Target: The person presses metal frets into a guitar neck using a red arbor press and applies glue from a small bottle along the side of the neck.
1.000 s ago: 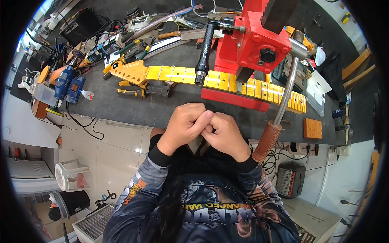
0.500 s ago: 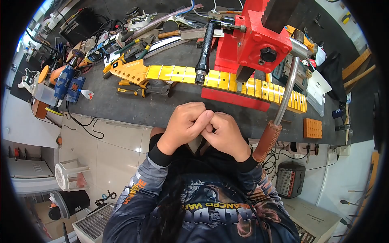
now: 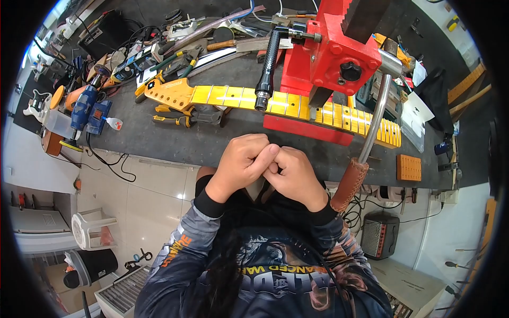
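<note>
My left hand (image 3: 242, 164) and my right hand (image 3: 295, 175) are together at the front edge of the bench, fingers curled and knuckles touching. Whether anything lies inside them is hidden. Beyond them a yellow guitar neck (image 3: 249, 99) lies across a red support (image 3: 307, 130), its headstock to the left. The dark ram of a red arbor press (image 3: 339, 58) comes down on the fretboard. A black ratchet handle (image 3: 269, 66) hangs from the press, over the neck. The press lever's brown leather grip (image 3: 350, 185) is just right of my right hand.
Yellow-black pliers (image 3: 180, 117) lie under the headstock. A blue power tool (image 3: 84, 108) stands at the left of the dark bench (image 3: 159, 140), with piled tools behind. A drilled wooden block (image 3: 409, 168) sits at the right edge. Below are a white stool (image 3: 91, 230) and a speaker (image 3: 380, 235).
</note>
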The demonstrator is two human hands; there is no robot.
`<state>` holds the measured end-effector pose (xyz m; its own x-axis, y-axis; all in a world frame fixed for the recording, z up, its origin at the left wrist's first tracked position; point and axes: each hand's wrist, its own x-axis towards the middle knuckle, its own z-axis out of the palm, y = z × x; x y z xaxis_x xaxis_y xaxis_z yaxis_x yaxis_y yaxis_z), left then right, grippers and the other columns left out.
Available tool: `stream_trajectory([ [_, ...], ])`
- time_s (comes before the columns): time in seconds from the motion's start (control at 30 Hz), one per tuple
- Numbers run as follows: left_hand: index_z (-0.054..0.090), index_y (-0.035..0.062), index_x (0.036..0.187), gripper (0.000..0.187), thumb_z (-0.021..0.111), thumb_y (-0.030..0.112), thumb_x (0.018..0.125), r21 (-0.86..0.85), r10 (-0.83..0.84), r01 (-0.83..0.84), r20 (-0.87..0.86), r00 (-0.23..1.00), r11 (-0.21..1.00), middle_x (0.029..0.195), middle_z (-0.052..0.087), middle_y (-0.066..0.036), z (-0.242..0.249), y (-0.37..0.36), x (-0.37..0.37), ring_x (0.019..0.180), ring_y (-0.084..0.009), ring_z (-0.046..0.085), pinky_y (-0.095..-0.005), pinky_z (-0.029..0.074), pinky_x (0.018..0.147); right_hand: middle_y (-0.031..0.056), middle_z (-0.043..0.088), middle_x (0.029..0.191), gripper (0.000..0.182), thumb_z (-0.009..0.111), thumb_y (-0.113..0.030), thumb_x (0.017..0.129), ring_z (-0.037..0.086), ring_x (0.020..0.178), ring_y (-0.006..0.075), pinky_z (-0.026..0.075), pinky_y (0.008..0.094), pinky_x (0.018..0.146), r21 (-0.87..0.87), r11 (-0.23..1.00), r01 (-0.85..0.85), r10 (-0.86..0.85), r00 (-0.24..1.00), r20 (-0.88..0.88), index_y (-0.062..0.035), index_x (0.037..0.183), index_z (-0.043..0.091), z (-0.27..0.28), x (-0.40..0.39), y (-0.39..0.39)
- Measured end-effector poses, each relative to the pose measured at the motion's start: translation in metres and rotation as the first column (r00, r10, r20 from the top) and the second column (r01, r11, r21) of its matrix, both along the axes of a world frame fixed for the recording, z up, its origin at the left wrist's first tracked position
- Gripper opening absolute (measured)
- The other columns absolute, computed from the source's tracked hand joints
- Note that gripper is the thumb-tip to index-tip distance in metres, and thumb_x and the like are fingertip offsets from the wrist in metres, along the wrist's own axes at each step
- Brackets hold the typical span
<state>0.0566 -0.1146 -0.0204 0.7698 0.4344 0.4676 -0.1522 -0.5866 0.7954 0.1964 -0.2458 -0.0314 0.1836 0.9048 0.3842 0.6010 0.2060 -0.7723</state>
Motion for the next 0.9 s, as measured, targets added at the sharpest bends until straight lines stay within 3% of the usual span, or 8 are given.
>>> stream_trajectory([
  [0.9, 0.068, 0.0027, 0.076, 0.036, 0.072, 0.018, 0.109, -0.003, 0.0, 0.0, -0.011, 1.0, 1.0, 0.069, 0.061, -0.012, 0.0001, 0.0006, -0.0002, 0.064, -0.0323, 0.061, -0.044, 0.048, 0.064, 0.0124, 0.06, 0.07, 0.025, 0.081, -0.009, 0.089, 0.062, 0.07, 0.0399, 0.051, 0.0503, 0.071, 0.001, 1.0, 0.002, -0.002, 1.0, -0.001, -0.0054, 0.086, 0.056, 0.0013, -0.0002, 0.0002],
])
